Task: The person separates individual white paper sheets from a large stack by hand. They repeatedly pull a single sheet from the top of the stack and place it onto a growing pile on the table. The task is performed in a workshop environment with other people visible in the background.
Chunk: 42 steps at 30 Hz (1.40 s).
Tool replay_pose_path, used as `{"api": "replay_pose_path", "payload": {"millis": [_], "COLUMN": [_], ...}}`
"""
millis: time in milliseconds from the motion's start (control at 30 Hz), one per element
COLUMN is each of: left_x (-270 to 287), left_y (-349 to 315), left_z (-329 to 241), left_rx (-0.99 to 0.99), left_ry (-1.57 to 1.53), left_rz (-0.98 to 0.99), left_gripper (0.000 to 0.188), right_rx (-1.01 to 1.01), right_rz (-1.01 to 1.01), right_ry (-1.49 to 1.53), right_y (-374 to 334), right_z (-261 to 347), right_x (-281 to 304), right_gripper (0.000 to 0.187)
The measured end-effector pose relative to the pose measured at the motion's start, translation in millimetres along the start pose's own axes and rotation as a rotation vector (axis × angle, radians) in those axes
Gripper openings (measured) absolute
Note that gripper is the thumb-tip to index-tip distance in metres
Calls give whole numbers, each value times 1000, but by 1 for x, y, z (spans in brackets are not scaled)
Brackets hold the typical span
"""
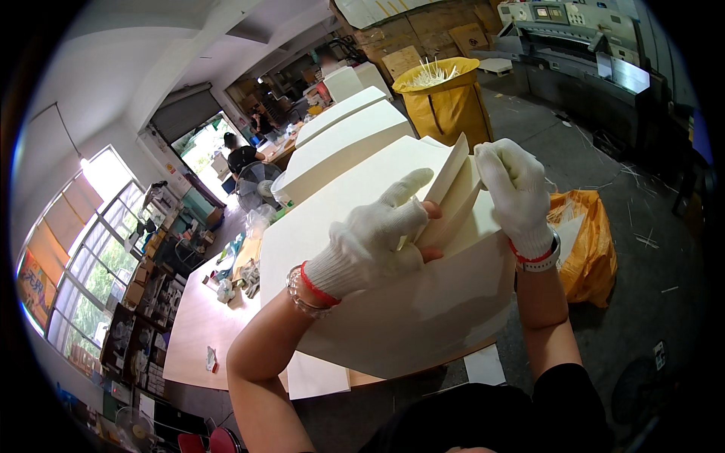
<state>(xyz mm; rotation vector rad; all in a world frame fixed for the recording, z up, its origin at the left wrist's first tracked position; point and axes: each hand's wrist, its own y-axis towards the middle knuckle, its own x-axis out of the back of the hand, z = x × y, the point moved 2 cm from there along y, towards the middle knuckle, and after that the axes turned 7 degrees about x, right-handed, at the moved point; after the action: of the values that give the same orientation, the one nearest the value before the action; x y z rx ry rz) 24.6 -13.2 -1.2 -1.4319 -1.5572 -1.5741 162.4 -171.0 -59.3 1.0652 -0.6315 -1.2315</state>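
Note:
A tall stack of large white card sheets (343,192) lies before me, its near sheets curving down toward my body. My left hand (377,241), in a white knit glove with some bare fingertips, rests on the sheets with its fingers spread, beside a raised fold. My right hand (513,181), also gloved, is closed in a pinch at the far right edge of a lifted white card flap (459,189). A gap shows between this flap and the sheet below. The pinched edge itself is mostly hidden by the fingers.
A wooden table (200,325) carries cloths and small items at left. A yellow bag (445,98) of white strips and an orange bag (593,249) stand at right, with scraps on the floor. A large machine (581,68) and a fan (257,185) stand farther off; people work beyond.

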Motion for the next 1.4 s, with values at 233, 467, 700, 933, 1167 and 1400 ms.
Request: {"api": "replay_pose_path", "payload": {"millis": [233,467,700,933,1167,1400], "left_x": [-1,-3,-10,-17,30,89], "left_y": [1,-6,-12,-19,-24,-123], "left_z": [7,9,2,9,41,116], "left_rx": [-2,-58,-236,-93,431,661], "left_ry": [-50,-25,95,18,-467,517], "left_rz": [-9,-82,-433,-82,325,-768], "left_gripper": [32,27,56,92,66,58], "right_rx": [-23,67,-947,-836,-703,-496], "right_rz": [3,0,563,754,746,490], "right_ry": [3,-61,935,432,405,503], "right_y": [-2,1,20,38,28,9], "right_z": [-1,-8,-67,-71,-45,-74], "right_x": [0,6,31,3,0,13], "right_gripper": [29,16,65,49,33,34]}}
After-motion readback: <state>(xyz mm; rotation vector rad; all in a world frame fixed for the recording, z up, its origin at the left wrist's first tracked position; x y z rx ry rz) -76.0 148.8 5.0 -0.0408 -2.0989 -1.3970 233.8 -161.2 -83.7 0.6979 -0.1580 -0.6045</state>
